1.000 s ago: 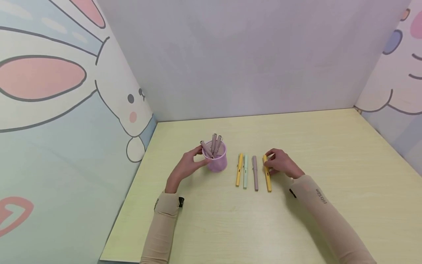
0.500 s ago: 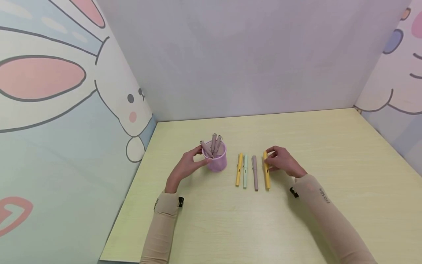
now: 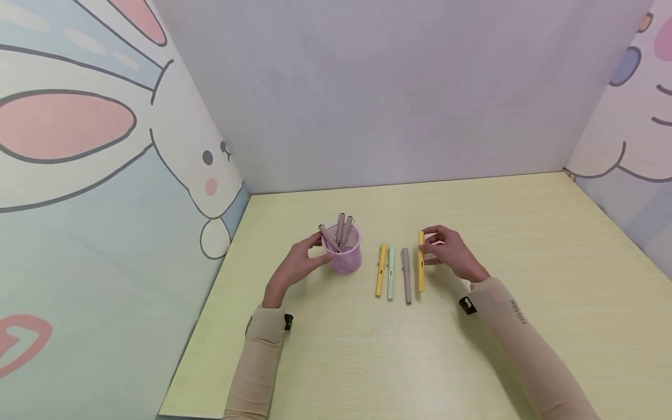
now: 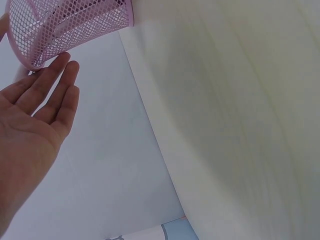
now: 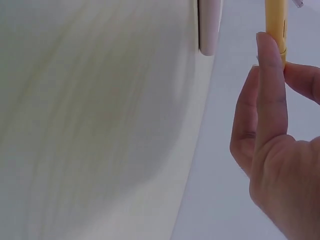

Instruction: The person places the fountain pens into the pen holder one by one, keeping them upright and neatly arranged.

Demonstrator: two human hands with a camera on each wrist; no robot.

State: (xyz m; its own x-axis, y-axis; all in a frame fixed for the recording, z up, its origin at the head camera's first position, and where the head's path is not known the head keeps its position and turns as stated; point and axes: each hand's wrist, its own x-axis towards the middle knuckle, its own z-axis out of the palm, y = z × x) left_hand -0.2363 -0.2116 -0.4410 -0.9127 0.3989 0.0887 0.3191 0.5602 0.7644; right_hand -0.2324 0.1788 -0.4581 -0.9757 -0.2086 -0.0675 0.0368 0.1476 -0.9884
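A pink mesh cup [image 3: 347, 258] stands on the pale yellow table [image 3: 472, 350] with several mauve pens [image 3: 340, 228] upright in it. My left hand [image 3: 317, 249] holds the cup's left side between thumb and fingertips; in the left wrist view the fingers [image 4: 62, 82] lie nearly straight against the cup's rim [image 4: 65, 30]. My right hand [image 3: 427, 248] pinches a yellow pen [image 3: 421, 265] near its far end, just above the table. The right wrist view shows the same yellow pen [image 5: 276, 20] between forefinger and thumb [image 5: 280, 57].
Three more pens lie side by side between the cup and my right hand: yellow [image 3: 380, 271], mint [image 3: 391, 274] and mauve [image 3: 406, 277]. The mauve pen's end [image 5: 209, 27] shows in the right wrist view. Cartoon-printed walls close the table's left, back and right.
My right hand has raised the yellow pen off the table and drawn it slightly left and away. The left hand and cup have stayed put.
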